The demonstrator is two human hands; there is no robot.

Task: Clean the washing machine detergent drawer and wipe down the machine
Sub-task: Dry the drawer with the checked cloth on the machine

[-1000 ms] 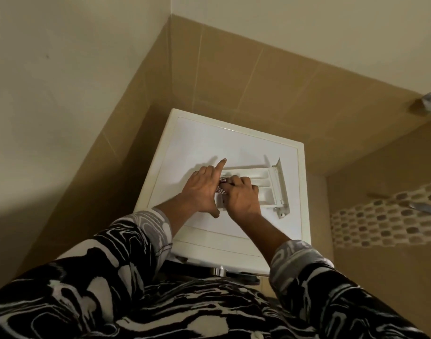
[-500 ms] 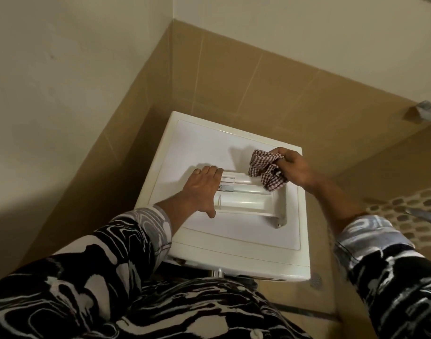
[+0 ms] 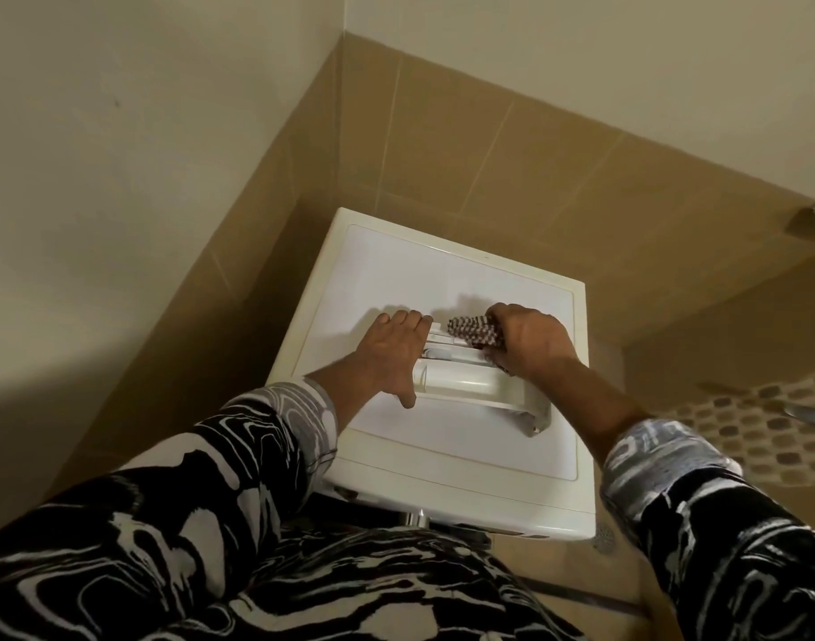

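Note:
The white detergent drawer (image 3: pixel 470 384) lies on top of the white washing machine (image 3: pixel 396 270), its front panel toward the right. My left hand (image 3: pixel 389 353) rests on the drawer's left end, fingers laid over its far edge and thumb down on the near side. My right hand (image 3: pixel 530 342) grips a bunched red-and-white checked cloth (image 3: pixel 472 333) and presses it onto the drawer's far side. The cloth hides part of the compartments.
The machine stands in a corner with tan tiled walls behind and to the left. A mosaic tile band (image 3: pixel 743 423) and a metal fitting (image 3: pixel 812 416) are at the right. A wall bracket (image 3: pixel 812 222) sits upper right. My patterned sleeves fill the foreground.
My right hand lifted the cloth away to the drawer's right end, then came back down onto the drawer's far side. The drawer has tipped onto its side. My left hand stayed at its left end.

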